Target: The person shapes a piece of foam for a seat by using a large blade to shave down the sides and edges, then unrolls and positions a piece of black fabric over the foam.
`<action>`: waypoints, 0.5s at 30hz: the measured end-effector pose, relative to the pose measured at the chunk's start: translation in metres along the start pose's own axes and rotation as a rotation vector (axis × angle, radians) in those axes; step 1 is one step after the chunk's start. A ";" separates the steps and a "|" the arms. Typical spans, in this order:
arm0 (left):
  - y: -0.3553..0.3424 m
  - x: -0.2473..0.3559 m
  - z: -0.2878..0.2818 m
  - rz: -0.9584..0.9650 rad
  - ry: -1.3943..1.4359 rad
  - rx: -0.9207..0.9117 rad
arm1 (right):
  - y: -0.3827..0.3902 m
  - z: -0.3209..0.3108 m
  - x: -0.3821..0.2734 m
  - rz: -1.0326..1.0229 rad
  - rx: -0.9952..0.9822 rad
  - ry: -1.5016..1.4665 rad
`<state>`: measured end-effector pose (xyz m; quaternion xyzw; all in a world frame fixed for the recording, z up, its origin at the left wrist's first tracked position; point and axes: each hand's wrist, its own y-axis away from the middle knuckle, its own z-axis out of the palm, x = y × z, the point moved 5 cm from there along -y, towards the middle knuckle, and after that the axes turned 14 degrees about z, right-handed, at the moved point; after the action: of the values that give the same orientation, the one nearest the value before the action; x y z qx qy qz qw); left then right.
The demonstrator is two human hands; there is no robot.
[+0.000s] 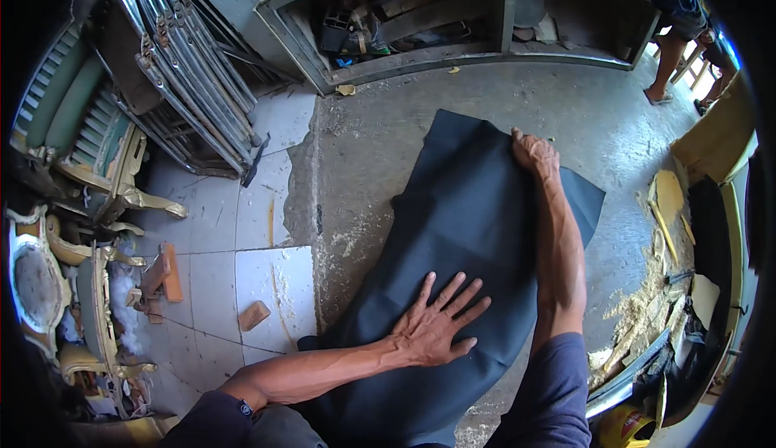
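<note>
A large sheet of black material, cloth or leatherette (453, 197), stretches across the floor in front of me, with soft creases and a pointed right corner. My left hand (436, 323) lies flat on its near part, fingers spread. Farther off, near the sheet's upper right, my right hand (537, 155) is closed, gripping the material where it folds. The right forearm crosses over the sheet and hides part of it. The near end of the material runs down by my legs.
Folded metal chairs (194, 76) lean at the left, near carved furniture frames (101, 286). Wood blocks (253, 315) lie on the tiles. A low open cabinet (404, 64) stands at the back. Scraps and shavings (634, 319) are piled at the right; a person's legs (671, 64) show beyond.
</note>
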<state>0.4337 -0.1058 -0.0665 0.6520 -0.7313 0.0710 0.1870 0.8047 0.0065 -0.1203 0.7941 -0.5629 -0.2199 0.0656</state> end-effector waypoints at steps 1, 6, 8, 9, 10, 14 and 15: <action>0.001 0.000 -0.002 -0.003 0.004 -0.003 | -0.006 0.001 0.001 0.003 -0.026 0.047; -0.014 0.009 0.000 0.046 0.036 0.020 | -0.050 -0.001 0.053 -0.027 -0.054 0.031; -0.003 -0.001 0.000 0.015 0.027 0.004 | -0.026 0.008 0.023 -0.037 -0.149 -0.084; -0.001 -0.002 -0.002 0.003 0.030 -0.005 | -0.014 0.004 0.014 -0.034 -0.177 -0.136; -0.001 -0.001 -0.001 -0.001 0.038 -0.005 | -0.003 0.000 0.017 -0.023 -0.197 -0.180; -0.006 -0.001 -0.003 0.018 0.037 0.019 | 0.022 -0.021 0.019 0.004 -0.226 -0.312; -0.005 0.001 -0.001 0.021 0.052 0.004 | 0.028 -0.022 0.018 0.004 -0.236 -0.332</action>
<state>0.4386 -0.1074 -0.0662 0.6428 -0.7328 0.0913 0.2037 0.7949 -0.0236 -0.0958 0.7325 -0.5380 -0.4122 0.0647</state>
